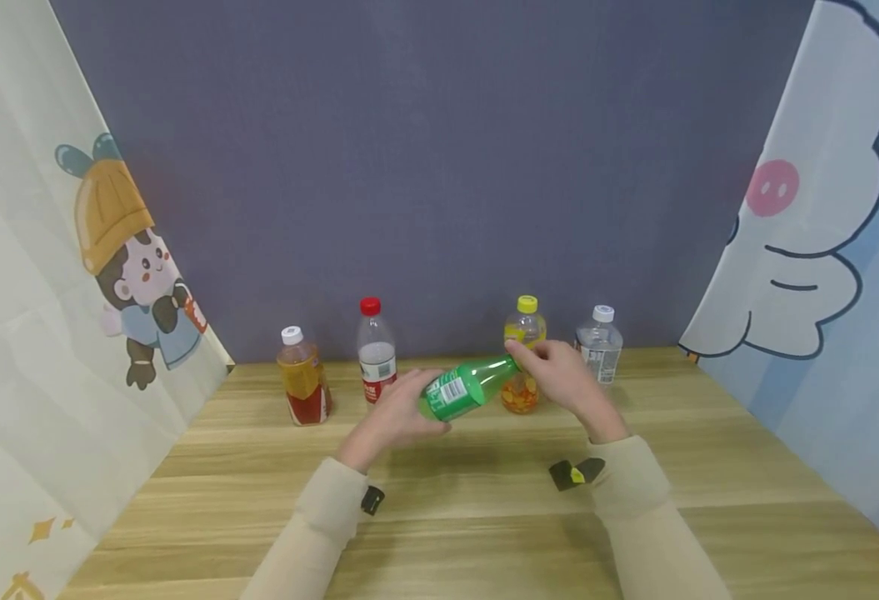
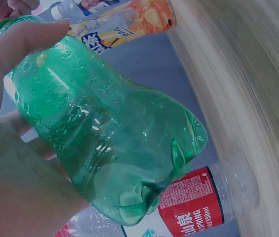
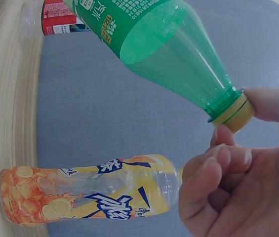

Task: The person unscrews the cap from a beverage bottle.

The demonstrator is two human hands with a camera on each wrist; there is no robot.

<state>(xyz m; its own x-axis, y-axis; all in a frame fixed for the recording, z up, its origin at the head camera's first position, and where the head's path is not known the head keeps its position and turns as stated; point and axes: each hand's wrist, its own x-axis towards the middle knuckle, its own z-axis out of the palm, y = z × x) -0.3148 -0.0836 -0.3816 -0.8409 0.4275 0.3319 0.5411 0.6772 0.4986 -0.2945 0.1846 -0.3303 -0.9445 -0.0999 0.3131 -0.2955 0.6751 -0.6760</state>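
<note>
A green plastic bottle is held tilted above the table, its neck up to the right. My left hand grips the bottle round its lower body; droplets show inside the green plastic in the left wrist view. My right hand pinches the yellowish cap between thumb and fingers, and the cap sits on the bottle's neck. Behind the right hand stands a yellow-capped bottle with an orange fruit label. A red-capped clear bottle stands behind the left hand, partly hidden by it.
On the wooden table, a white-capped bottle with amber and red colouring stands at the left. Another clear white-capped bottle is at the back right. A dark blue-grey panel rises behind the bottles, with printed curtains on both sides.
</note>
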